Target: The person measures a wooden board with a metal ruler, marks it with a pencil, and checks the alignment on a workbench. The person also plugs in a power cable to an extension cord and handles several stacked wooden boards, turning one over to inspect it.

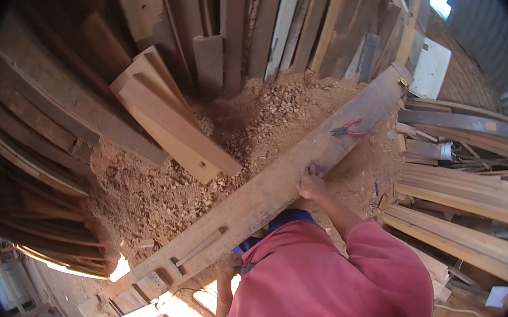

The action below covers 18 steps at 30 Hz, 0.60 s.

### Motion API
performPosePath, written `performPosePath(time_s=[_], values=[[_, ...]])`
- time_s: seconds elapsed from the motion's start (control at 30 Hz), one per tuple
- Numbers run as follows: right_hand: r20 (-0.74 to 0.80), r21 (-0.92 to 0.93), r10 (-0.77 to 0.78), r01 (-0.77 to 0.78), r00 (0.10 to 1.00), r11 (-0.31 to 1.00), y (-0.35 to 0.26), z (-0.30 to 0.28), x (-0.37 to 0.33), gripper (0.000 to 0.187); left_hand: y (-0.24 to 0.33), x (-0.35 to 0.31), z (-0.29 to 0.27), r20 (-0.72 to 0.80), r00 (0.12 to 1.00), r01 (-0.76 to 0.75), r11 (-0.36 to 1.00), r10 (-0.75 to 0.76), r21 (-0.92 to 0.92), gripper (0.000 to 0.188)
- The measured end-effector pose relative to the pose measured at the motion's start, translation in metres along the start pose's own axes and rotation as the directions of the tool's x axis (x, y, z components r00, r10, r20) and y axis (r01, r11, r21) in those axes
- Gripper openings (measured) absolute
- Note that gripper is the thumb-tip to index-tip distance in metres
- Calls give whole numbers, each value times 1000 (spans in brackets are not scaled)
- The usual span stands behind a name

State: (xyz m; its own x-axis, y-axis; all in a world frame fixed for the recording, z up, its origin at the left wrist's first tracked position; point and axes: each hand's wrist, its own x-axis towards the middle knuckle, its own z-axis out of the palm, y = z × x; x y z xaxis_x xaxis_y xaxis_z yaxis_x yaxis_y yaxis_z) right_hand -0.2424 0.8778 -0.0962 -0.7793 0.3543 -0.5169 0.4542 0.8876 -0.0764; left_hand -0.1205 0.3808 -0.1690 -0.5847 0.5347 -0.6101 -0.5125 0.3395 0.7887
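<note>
A long, worn wooden plank (257, 186) runs slantwise in front of me, from lower left to upper right. My right hand (312, 183) rests on its near edge with the fingers curled together; what they hold, if anything, is too small to name. Low by the plank's near side is my left hand (230, 263), beside my body and close to something dark; its fingers are mostly hidden. Pliers with red handles (349, 130) lie on the plank beyond my right hand. Toward its left end lies a hammer-like tool (201, 247) with a thin handle.
Wood shavings (165, 199) heap up beyond the plank, with pale boards (170, 124) leaning into them. Upright boards (289, 18) line the back. Stacked lumber (468, 198) lies at the right. Something small and yellow (404, 82) sits at the plank's far end.
</note>
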Motion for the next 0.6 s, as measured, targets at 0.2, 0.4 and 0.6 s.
performPosePath(time_s=[0.2, 0.4, 0.6], values=[[-172, 334, 51, 10, 984, 942, 16, 8, -108, 47, 118, 52, -9, 396, 907, 55, 891, 145, -451, 33], [201, 388, 89, -163, 975, 907, 89, 130, -166, 40, 203, 118, 48, -45, 999, 37, 864, -16, 502, 45], [140, 720, 328, -323, 934, 614, 183, 115, -176, 37, 279, 195, 123, 142, 889, -368, 497, 435, 786, 54]])
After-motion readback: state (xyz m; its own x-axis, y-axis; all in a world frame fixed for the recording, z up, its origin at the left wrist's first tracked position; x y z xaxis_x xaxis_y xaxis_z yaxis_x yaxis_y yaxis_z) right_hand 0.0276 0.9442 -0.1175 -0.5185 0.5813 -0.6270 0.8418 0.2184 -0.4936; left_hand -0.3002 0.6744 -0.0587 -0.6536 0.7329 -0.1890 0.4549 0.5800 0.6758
